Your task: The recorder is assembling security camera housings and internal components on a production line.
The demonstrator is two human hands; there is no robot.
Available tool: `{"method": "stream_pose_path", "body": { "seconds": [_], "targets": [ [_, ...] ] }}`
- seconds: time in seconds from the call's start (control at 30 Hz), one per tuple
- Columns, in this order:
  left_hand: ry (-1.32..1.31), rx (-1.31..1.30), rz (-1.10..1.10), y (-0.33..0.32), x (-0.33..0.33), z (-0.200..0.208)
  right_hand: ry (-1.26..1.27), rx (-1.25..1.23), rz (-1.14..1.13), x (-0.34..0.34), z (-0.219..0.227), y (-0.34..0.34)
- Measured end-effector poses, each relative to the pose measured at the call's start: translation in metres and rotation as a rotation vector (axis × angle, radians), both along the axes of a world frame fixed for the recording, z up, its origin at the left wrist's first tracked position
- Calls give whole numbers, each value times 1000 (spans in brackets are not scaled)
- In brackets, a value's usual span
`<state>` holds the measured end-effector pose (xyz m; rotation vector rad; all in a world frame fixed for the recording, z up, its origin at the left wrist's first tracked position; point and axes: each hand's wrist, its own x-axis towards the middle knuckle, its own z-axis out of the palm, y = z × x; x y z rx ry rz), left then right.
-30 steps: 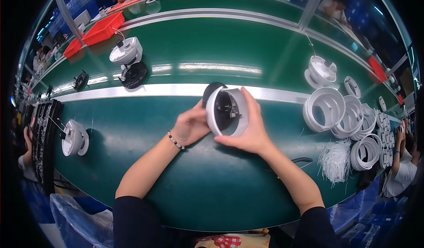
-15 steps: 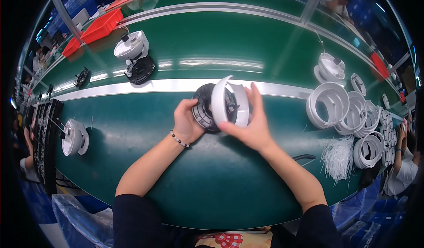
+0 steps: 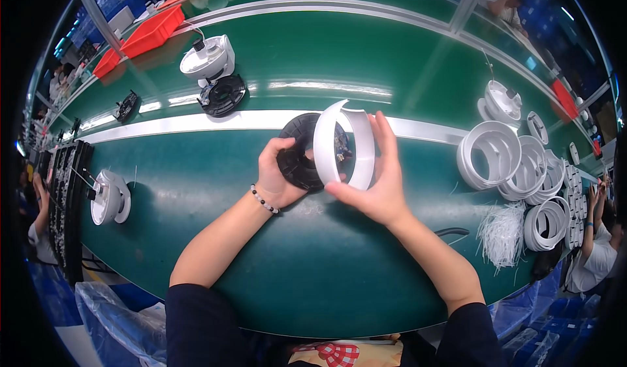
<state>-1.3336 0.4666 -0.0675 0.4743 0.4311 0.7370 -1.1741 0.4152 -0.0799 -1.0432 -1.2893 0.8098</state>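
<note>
My left hand is closed on the edge of a round black plastic base, its thumb on top near the rim. In my right hand is a white ring-shaped cover with a cut-out in its wall, gripped between thumb and fingers. The ring stands tilted in front of the right part of the base and partly hides it. Through the ring's opening, small electronic parts show. Both pieces are held above the green tabletop; whether they touch cannot be made out.
Several white rings are stacked at right beside a bundle of white strips. White camera-like housings stand at far left, back left and back right. A black rack borders the left; red bins lie beyond the belt.
The white ring has turned slightly, showing more of its opening, and sits a little apart from the black base. Both hands keep their holds. The far-left-back housing appears shifted right.
</note>
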Motion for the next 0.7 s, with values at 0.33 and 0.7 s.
{"method": "stream_pose_path", "body": {
  "seconds": [0.33, 0.7],
  "targets": [
    [51, 123, 45, -7, 6, -1, -411, 29, -27, -7, 15, -6],
    [42, 118, 1, -9, 10, -1, -568, 173, -7, -5, 22, -2]
  ]
}}
